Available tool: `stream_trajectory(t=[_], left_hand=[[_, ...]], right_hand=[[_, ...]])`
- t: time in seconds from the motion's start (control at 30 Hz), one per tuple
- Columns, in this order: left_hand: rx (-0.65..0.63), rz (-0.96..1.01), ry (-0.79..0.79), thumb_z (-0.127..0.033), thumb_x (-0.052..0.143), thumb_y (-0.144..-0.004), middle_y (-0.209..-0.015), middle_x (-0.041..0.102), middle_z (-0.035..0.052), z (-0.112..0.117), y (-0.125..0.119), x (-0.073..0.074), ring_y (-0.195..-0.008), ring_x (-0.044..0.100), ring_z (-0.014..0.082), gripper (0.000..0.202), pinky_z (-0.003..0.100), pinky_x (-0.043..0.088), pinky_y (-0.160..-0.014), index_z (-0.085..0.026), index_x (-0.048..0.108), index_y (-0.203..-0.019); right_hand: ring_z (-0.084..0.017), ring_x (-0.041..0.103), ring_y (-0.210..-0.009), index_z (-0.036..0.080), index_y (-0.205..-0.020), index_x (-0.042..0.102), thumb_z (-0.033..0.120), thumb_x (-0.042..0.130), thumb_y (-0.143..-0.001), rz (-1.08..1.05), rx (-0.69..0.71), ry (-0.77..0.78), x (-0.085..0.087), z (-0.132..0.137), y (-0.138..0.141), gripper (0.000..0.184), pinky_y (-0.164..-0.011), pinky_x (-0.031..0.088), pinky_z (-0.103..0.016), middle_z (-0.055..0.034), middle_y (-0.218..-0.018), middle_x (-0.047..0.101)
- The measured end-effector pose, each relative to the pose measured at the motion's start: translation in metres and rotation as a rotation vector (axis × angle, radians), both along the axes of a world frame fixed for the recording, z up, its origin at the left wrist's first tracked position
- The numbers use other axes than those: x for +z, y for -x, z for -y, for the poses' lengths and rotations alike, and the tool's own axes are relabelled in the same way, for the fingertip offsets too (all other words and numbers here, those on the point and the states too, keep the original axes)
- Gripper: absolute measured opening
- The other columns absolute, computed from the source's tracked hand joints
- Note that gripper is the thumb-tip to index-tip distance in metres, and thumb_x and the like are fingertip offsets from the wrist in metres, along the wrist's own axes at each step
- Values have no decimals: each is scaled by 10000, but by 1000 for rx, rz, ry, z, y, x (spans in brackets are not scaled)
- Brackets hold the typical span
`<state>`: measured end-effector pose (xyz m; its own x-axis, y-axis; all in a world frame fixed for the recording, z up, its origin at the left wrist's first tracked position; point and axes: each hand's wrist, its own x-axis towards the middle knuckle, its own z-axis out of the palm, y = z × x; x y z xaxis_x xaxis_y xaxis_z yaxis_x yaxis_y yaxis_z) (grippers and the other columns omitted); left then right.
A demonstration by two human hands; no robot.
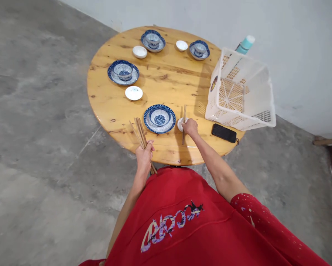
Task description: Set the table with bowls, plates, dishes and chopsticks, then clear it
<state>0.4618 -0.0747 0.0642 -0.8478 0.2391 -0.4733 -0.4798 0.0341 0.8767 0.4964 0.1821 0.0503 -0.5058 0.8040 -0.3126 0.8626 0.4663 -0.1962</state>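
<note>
A bundle of several wooden chopsticks (140, 132) is gripped in my left hand (144, 155) by the table's near edge, tips fanning up and away. My right hand (190, 127) has its fingers closed on a pair of chopsticks (185, 112), which points away from me above a small white dish (179, 125). Whether the pair rests on the dish I cannot tell; the hand partly covers both. Between my hands sits a blue-and-white bowl (160, 116) on a matching plate (154, 128).
The round wooden table (166, 88) bears further bowl-and-plate settings (123, 72) with small white dishes (134, 93). At the right stands a white plastic basket (239, 92), a black phone (223, 133) in front of it. A turquoise bottle (245, 45) is behind the basket, near the wall.
</note>
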Motion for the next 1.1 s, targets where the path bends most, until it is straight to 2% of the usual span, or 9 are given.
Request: stream_trajectory(t=[0.3,0.83,1.1], left_hand=[[-20,13,-13,-385,684,-684,-532,482,-75,-1,0,-4,-393,303,42,304,203,189,-390,-133,674,-855],[-40,25,-46,-373,675,-686,-529,487,-72,-3,1,-4,-377,308,41,331,203,185,-375,-118,685,-897],[-36,21,-42,-379,681,-692,-534,488,-72,-2,0,-3,-381,304,39,331,197,191,-375,-117,680,-894]], right_hand=[[-279,668,-1042,136,-1015,689,249,550,-862,15,35,15,-2,7,-4,236,-841,489,-309,-158,-1021,730],[-278,675,-1023,121,-1008,712,242,544,-856,30,34,26,1,7,-9,257,-843,498,-306,-164,-968,744],[-292,679,-1010,130,-978,713,291,558,-854,25,41,15,-1,6,-10,255,-812,492,-313,-169,-996,739]])
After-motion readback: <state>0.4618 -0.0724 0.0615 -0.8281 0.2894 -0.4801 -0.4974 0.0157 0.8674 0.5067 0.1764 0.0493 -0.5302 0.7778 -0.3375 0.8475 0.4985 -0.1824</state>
